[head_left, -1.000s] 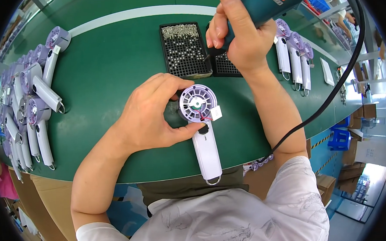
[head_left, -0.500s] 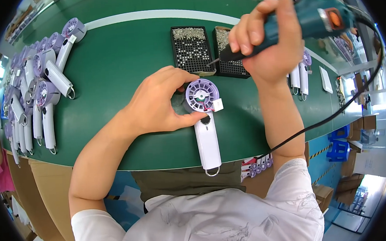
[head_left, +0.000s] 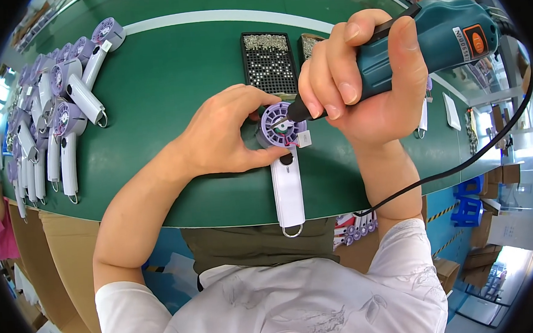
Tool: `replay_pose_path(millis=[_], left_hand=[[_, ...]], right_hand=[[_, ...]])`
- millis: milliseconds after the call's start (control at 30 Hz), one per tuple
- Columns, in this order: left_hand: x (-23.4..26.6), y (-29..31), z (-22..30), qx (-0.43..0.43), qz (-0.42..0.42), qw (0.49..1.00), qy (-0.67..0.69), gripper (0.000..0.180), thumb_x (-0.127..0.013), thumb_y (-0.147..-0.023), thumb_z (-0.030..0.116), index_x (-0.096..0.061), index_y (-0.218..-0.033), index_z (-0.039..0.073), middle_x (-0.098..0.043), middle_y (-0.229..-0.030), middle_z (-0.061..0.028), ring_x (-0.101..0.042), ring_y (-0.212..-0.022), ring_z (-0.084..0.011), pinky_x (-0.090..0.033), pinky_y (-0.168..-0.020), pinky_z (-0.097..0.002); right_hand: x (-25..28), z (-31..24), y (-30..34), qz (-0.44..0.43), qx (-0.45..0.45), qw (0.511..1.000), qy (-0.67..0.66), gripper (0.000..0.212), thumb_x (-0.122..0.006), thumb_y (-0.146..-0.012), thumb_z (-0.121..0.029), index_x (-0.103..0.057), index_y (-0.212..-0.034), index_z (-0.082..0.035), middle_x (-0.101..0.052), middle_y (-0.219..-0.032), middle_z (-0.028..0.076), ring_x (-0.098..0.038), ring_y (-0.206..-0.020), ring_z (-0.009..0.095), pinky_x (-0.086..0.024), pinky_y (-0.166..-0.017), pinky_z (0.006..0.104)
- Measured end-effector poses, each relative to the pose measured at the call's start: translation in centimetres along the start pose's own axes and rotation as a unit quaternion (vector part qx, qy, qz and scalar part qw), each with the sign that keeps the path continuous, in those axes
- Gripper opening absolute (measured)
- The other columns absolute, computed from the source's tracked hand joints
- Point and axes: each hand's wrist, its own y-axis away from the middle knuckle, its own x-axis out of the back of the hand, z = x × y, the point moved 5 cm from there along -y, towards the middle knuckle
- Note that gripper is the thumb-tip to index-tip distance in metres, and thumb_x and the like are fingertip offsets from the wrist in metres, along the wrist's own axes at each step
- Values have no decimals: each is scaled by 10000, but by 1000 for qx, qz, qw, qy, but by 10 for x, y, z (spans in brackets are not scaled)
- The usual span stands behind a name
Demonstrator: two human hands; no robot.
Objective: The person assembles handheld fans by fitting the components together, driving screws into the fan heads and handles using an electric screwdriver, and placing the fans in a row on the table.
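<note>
The left hand [head_left: 218, 133] curves its thumb and fingers around the round purple head of a handheld fan [head_left: 288, 183], whose white handle points back toward the person from just below the thumb; the right hand [head_left: 372, 93] grips a teal electric screwdriver [head_left: 432, 34], its bit [head_left: 281, 122] reaching left over the open fan head, though whether the tip touches cannot be told; past the right hand's thumb, the tool carries a white sticker [head_left: 461, 43] with a line of printed characters and, beside it, an orange label [head_left: 476, 40] framed in black with dark lettering; below the left thumb, the handle has a dark round button [head_left: 286, 159] with a tiny mark beneath it, too small to read; a white connector [head_left: 304, 139] hangs between the hands at the fan head's edge, its faint print illegible; beyond the left fingertips stands a black tray [head_left: 269, 68] of small screws; well left of that hand lie piled fans [head_left: 67, 78] of the same kind.
</note>
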Motion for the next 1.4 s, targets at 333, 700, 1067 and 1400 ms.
replay_pose_path(millis=[333,700,1067,1400], left_hand=[[8,-2,9,-24,27,999,23,618,-947,-661,298,-671,-1128,2,-672,-1016,-121,-633,-794,-247,-542,-628,-328],[8,1,3,-54,116,990,58,185,-820,-786,-11,-740,-951,20,-703,-940,-73,-562,-663,-71,-381,-464,-193],[10,0,4,-63,122,990,32,158,-813,-791,-28,-735,-920,19,-704,-924,-66,-559,-653,-75,-377,-456,-205],[9,-1,7,-75,115,990,19,162,-814,-779,-37,-723,-903,14,-703,-915,-66,-573,-680,-105,-385,-445,-219]], right_hand=[[2,-15,-3,-42,-5,999,-28,532,-302,-1090,-523,-616,-1171,-102,-518,-681,-6,-468,-497,124,-465,-511,310],[3,-23,0,4,4,1000,23,529,-317,-1087,-531,-627,-1162,-109,-521,-676,-9,-478,-502,127,-464,-511,310],[10,-15,6,12,62,997,-44,525,-317,-1088,-533,-619,-1158,-110,-517,-675,-2,-470,-502,130,-458,-502,312],[9,-10,7,19,61,997,-33,520,-316,-1091,-523,-616,-1147,-102,-515,-667,2,-465,-489,133,-454,-494,309]])
